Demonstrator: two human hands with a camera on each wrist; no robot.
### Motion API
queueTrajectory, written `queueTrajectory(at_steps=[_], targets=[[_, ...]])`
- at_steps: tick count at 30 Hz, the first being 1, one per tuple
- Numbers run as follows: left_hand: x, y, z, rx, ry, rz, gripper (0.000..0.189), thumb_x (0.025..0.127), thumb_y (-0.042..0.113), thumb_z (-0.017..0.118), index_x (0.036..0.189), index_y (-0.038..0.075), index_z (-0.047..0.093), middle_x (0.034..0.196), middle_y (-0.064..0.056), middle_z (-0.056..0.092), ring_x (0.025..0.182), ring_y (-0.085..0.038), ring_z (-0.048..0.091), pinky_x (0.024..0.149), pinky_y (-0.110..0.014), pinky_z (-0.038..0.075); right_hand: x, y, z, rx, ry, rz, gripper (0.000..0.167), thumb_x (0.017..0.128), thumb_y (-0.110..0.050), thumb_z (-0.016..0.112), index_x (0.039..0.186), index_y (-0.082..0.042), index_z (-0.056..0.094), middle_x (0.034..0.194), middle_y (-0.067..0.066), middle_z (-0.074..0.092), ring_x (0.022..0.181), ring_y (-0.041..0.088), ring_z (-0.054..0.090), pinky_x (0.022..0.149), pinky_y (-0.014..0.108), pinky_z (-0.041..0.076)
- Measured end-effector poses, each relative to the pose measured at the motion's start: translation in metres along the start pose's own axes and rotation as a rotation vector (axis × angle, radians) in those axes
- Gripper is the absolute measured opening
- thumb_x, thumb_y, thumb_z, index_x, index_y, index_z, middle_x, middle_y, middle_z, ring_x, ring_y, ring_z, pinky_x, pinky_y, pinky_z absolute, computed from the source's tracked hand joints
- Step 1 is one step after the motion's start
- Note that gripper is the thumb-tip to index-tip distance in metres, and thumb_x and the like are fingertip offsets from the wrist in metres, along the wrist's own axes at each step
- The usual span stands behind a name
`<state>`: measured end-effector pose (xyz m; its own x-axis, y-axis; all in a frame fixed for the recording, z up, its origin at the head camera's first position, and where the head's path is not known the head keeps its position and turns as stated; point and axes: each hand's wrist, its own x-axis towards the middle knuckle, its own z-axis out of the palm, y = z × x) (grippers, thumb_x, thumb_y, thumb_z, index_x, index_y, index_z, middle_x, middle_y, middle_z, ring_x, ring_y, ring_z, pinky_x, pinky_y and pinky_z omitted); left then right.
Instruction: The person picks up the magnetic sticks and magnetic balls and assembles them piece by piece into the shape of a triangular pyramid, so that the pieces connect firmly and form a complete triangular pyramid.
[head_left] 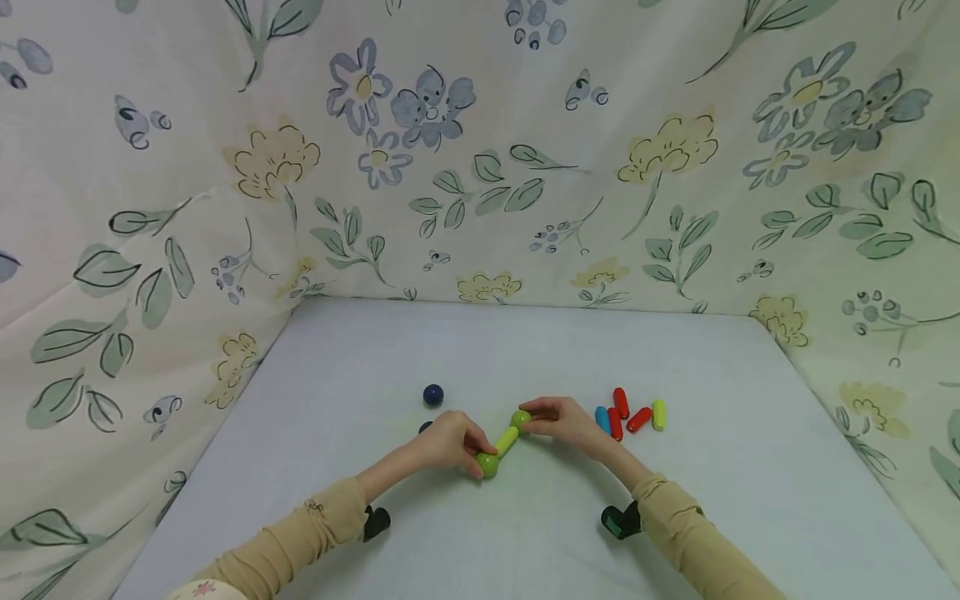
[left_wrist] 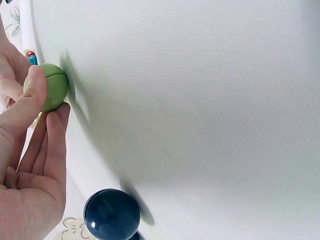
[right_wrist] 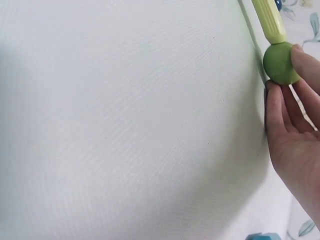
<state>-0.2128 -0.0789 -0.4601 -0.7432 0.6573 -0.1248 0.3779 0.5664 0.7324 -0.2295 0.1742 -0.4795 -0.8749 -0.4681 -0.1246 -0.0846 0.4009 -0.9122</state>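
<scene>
In the head view, a yellow-green ribbed rod (head_left: 507, 441) joins or touches two green balls, one at each end. My left hand (head_left: 450, 442) pinches the near green ball (head_left: 488, 465) between thumb and fingers. The far green ball (head_left: 521, 421) is pinched by my right hand (head_left: 566, 422). From the right wrist, the rod (right_wrist: 270, 21) meets the right-hand ball (right_wrist: 280, 64) end on. A groove runs across the left-hand ball (left_wrist: 55, 90) in the left wrist view. Whether magnets or contact alone hold the pieces cannot be seen.
A dark blue ball (head_left: 432, 395) sits left of centre on the white table (head_left: 360, 350); another dark blue ball (head_left: 425, 427) is partly behind my left hand. To the right lie several red rods (head_left: 639, 419), a blue rod (head_left: 603, 419) and a yellow-green rod (head_left: 659, 415). Floral cloth surrounds the table.
</scene>
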Motion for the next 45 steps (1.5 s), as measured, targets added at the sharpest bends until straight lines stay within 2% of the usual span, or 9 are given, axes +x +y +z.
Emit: queueTrajectory(at_steps=[5,8,12,16,21,26,35,40,45], targets=[[0.001,0.0,0.0,-0.005,0.0,0.003,0.028,0.066,0.008,0.085,0.092,0.009,0.076,0.087,-0.003,0.075,0.074,0.0,0.062,0.065,-0.014,0.051,-0.009,-0.023,0.0,0.003,-0.013,0.002,0.039,0.09,-0.012,0.064,0.124,0.006,0.056,0.121,0.022,0.062,0.108,0.03,0.061,0.092,0.035,0.052],[0.001,0.0,0.0,-0.017,0.0,-0.002,0.028,0.066,0.007,0.085,0.092,0.008,0.076,0.088,-0.003,0.074,0.075,-0.001,0.063,0.065,-0.014,0.052,-0.011,-0.028,0.0,0.001,-0.013,0.005,0.039,0.09,-0.011,0.064,0.124,0.007,0.056,0.121,0.023,0.062,0.106,0.028,0.061,0.091,0.032,0.053],[0.001,0.0,-0.001,-0.028,-0.002,-0.008,0.028,0.066,0.006,0.085,0.092,0.008,0.076,0.088,-0.004,0.074,0.076,-0.003,0.064,0.066,-0.014,0.052,-0.008,-0.022,0.0,0.006,-0.01,-0.001,0.04,0.09,-0.013,0.065,0.124,0.007,0.056,0.12,0.022,0.062,0.105,0.027,0.062,0.089,0.029,0.053],[0.001,-0.001,0.0,-0.029,-0.007,-0.02,0.028,0.066,0.007,0.085,0.092,0.008,0.076,0.089,-0.004,0.074,0.075,-0.001,0.064,0.065,-0.013,0.052,-0.002,-0.005,-0.001,0.015,-0.004,-0.006,0.041,0.089,-0.014,0.066,0.125,0.005,0.057,0.122,0.021,0.062,0.104,0.026,0.062,0.088,0.027,0.054],[0.001,-0.001,0.0,-0.025,-0.004,-0.028,0.028,0.065,0.007,0.085,0.092,0.009,0.076,0.088,-0.003,0.074,0.075,-0.002,0.063,0.065,-0.014,0.052,0.001,0.008,-0.004,0.01,0.016,-0.007,0.044,0.089,-0.019,0.066,0.126,0.003,0.056,0.123,0.019,0.062,0.107,0.025,0.062,0.09,0.03,0.053],[0.001,-0.001,0.0,-0.022,0.0,-0.034,0.029,0.065,0.006,0.085,0.092,0.009,0.076,0.088,-0.003,0.074,0.075,-0.003,0.063,0.065,-0.014,0.052,-0.002,0.008,-0.01,0.007,0.034,-0.008,0.045,0.09,-0.023,0.066,0.126,0.002,0.057,0.124,0.019,0.062,0.108,0.026,0.062,0.092,0.032,0.053],[0.002,0.0,0.001,-0.031,0.001,-0.059,0.028,0.065,0.005,0.085,0.091,0.009,0.076,0.089,-0.002,0.074,0.074,-0.003,0.062,0.065,-0.015,0.052,-0.011,0.002,-0.025,-0.012,0.071,0.004,0.045,0.09,-0.024,0.066,0.128,-0.001,0.056,0.122,0.019,0.063,0.105,0.023,0.062,0.085,0.023,0.054],[0.002,0.001,0.001,-0.035,0.004,-0.061,0.028,0.065,0.005,0.085,0.091,0.01,0.076,0.089,-0.002,0.074,0.075,-0.003,0.062,0.065,-0.015,0.052,-0.021,0.001,-0.033,-0.018,0.138,0.038,0.046,0.089,-0.024,0.067,0.128,-0.002,0.056,0.122,0.018,0.063,0.106,0.024,0.063,0.085,0.023,0.054],[0.001,0.001,0.001,-0.037,0.006,-0.061,0.028,0.065,0.004,0.085,0.091,0.009,0.076,0.089,-0.002,0.074,0.075,-0.004,0.062,0.065,-0.015,0.052,-0.031,0.003,-0.042,-0.027,0.202,0.056,0.048,0.089,-0.027,0.067,0.129,-0.002,0.056,0.124,0.015,0.064,0.111,0.024,0.062,0.083,0.014,0.05]])
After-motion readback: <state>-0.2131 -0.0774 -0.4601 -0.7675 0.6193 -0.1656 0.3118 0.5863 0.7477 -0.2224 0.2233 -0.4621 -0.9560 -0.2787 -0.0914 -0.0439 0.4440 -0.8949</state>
